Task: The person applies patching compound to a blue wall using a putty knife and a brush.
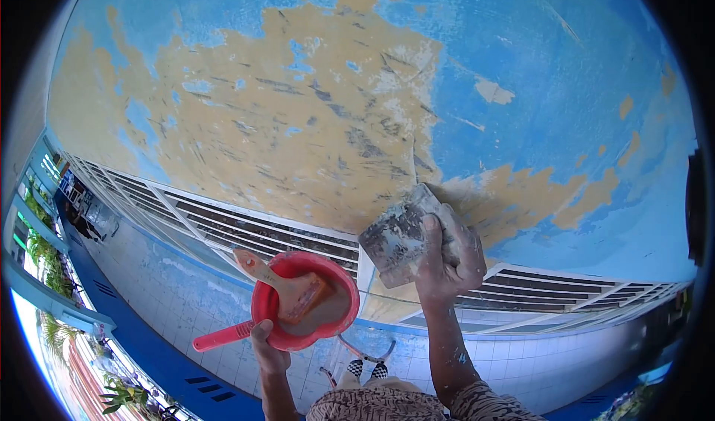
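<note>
My left hand [269,346] is closed on a red plastic dipper [350,279], gripping it where its handle meets the bowl. Cloudy, brownish liquid [331,314] lies in the bowl, and a wide paintbrush [294,287] rests in it with its wooden handle over the rim. My right hand [450,261] is closed around a flat, square grey scraper [398,235], thumb on its smeared face. The scraper's upper edge is at the wall [335,123], where blue paint is patchy and tan filler shows. Pale dust or residue coats the right hand.
Louvred vents with white slats [261,231] run below the patched wall. A tiled floor [164,272] lies far below, with a blue border strip [149,346]. Checkered shoes [356,366] stand beneath me near a curved metal tube [387,350]. Plants [123,395] grow outside at left.
</note>
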Tool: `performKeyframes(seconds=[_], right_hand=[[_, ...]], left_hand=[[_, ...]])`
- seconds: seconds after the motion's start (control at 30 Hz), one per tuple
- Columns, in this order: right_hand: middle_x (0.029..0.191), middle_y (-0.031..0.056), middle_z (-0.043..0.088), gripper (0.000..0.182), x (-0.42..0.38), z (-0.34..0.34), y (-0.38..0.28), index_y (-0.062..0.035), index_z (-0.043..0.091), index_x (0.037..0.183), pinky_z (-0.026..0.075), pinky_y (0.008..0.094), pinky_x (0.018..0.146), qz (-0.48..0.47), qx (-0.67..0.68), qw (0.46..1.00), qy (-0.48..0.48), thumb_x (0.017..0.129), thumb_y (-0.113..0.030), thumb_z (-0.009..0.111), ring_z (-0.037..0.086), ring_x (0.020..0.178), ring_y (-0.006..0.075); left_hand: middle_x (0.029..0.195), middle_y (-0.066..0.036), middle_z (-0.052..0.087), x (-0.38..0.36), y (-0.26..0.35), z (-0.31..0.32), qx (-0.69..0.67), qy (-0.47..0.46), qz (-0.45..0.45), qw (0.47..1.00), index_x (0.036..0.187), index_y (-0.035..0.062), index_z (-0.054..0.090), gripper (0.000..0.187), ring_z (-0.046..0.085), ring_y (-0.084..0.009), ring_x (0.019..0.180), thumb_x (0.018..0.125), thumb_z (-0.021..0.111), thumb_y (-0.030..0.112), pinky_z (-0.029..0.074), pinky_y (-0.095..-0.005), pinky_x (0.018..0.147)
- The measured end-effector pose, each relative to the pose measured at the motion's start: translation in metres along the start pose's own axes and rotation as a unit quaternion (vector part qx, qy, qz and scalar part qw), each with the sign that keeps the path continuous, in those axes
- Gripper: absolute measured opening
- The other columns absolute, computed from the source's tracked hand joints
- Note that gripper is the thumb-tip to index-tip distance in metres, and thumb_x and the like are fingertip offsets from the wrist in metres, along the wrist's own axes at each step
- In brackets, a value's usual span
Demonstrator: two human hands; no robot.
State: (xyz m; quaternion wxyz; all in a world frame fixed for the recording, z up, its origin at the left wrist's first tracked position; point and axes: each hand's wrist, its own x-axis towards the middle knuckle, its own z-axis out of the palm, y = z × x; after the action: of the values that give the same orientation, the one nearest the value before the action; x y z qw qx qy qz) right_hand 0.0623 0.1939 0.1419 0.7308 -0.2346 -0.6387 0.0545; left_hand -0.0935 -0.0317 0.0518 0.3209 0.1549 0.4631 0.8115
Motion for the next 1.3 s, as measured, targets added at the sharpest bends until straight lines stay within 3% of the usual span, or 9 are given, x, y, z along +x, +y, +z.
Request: performKeyframes(seconds=[0.23, 0.57, 0.63, 0.8, 0.87, 0.9, 1.03, 1.13, 1.3], right_hand=[[0.096, 0.0124, 0.076, 0.03, 0.012, 0.011, -0.01, 0.0028, 0.072, 0.108, 0.046, 0.0275, 0.057, 0.004, -0.007, 1.0, 0.002, 0.079, 0.01, 0.076, 0.061, 0.066, 0.0155], [0.091, 0.0136, 0.075, 0.027, -0.023, -0.022, 0.01, 0.0028, 0.072, 0.103, 0.05, 0.0289, 0.058, 0.029, -0.03, 0.999, -0.023, 0.078, 0.009, 0.076, 0.065, 0.067, 0.0176], [0.089, 0.0148, 0.073, 0.024, -0.003, 0.0, 0.002, 0.0062, 0.071, 0.104, 0.047, 0.0311, 0.059, -0.013, 0.008, 1.0, -0.014, 0.081, 0.008, 0.076, 0.062, 0.068, 0.0184], [0.083, 0.0148, 0.072, 0.023, -0.034, -0.02, 0.022, 0.0063, 0.072, 0.101, 0.048, 0.033, 0.056, -0.021, -0.015, 0.999, -0.048, 0.079, 0.008, 0.078, 0.064, 0.063, 0.0218], [0.089, 0.0112, 0.075, 0.029, -0.03, -0.015, 0.013, -0.0003, 0.074, 0.103, 0.047, 0.027, 0.053, -0.01, -0.025, 0.999, -0.026, 0.076, 0.009, 0.078, 0.062, 0.059, 0.0166], [0.091, 0.0101, 0.076, 0.028, -0.017, -0.01, 0.006, -0.001, 0.074, 0.104, 0.048, 0.0278, 0.057, -0.078, -0.061, 0.994, -0.037, 0.078, 0.008, 0.077, 0.064, 0.062, 0.0156], [0.096, 0.0093, 0.076, 0.027, 0.018, -0.013, 0.003, -0.0008, 0.074, 0.105, 0.049, 0.0292, 0.061, 0.001, 0.003, 1.0, 0.007, 0.08, 0.006, 0.077, 0.068, 0.073, 0.0169], [0.096, 0.0123, 0.074, 0.026, 0.01, -0.048, 0.01, 0.0028, 0.073, 0.107, 0.05, 0.0265, 0.066, 0.203, 0.081, 0.973, 0.077, 0.082, 0.006, 0.076, 0.068, 0.077, 0.0155], [0.096, 0.0123, 0.073, 0.024, 0.06, -0.008, -0.008, 0.0048, 0.072, 0.108, 0.05, 0.0252, 0.067, 0.114, 0.067, 0.986, 0.105, 0.084, 0.006, 0.075, 0.067, 0.081, 0.0132]], left_hand=[[0.136, -0.018, 0.057, -0.001, 0.003, 0.008, -0.01, -0.013, 0.009, 1.0, 0.141, -0.0034, 0.046, 0.074, 0.057, -0.0303, 0.124, 0.085, 0.055, 0.044, 0.045, -0.0413, 0.104], [0.137, -0.019, 0.057, -0.002, -0.002, 0.011, -0.014, -0.035, -0.02, 0.999, 0.141, -0.0041, 0.045, 0.076, 0.057, -0.0311, 0.123, 0.083, 0.059, 0.043, 0.045, -0.0416, 0.104], [0.137, -0.019, 0.057, 0.002, 0.0, 0.02, -0.01, -0.042, -0.018, 0.999, 0.141, -0.0044, 0.045, 0.077, 0.057, -0.0309, 0.123, 0.083, 0.059, 0.043, 0.046, -0.0416, 0.104], [0.136, -0.019, 0.057, 0.0, 0.005, 0.025, -0.027, -0.04, 0.005, 0.999, 0.141, -0.0049, 0.045, 0.076, 0.058, -0.0302, 0.121, 0.084, 0.058, 0.043, 0.048, -0.0414, 0.102], [0.135, -0.019, 0.058, -0.003, 0.007, 0.03, -0.037, -0.062, 0.001, 0.997, 0.141, -0.0048, 0.045, 0.076, 0.058, -0.03, 0.121, 0.083, 0.058, 0.043, 0.048, -0.0413, 0.101], [0.135, -0.019, 0.058, -0.005, 0.006, 0.027, -0.033, -0.063, -0.005, 0.997, 0.141, -0.0048, 0.045, 0.076, 0.058, -0.03, 0.121, 0.083, 0.058, 0.043, 0.048, -0.0413, 0.101], [0.134, -0.018, 0.058, -0.003, 0.002, 0.024, -0.002, -0.055, -0.019, 0.998, 0.14, -0.0045, 0.046, 0.075, 0.059, -0.0299, 0.12, 0.083, 0.059, 0.043, 0.048, -0.0401, 0.1], [0.133, -0.018, 0.059, 0.0, -0.001, 0.024, -0.016, -0.049, 0.005, 0.999, 0.14, -0.004, 0.047, 0.075, 0.059, -0.0296, 0.119, 0.083, 0.058, 0.044, 0.049, -0.0389, 0.099], [0.137, -0.018, 0.056, 0.004, -0.001, 0.027, 0.017, -0.044, -0.029, 0.998, 0.142, -0.0032, 0.045, 0.076, 0.056, -0.0307, 0.124, 0.083, 0.057, 0.044, 0.046, -0.0415, 0.103]])
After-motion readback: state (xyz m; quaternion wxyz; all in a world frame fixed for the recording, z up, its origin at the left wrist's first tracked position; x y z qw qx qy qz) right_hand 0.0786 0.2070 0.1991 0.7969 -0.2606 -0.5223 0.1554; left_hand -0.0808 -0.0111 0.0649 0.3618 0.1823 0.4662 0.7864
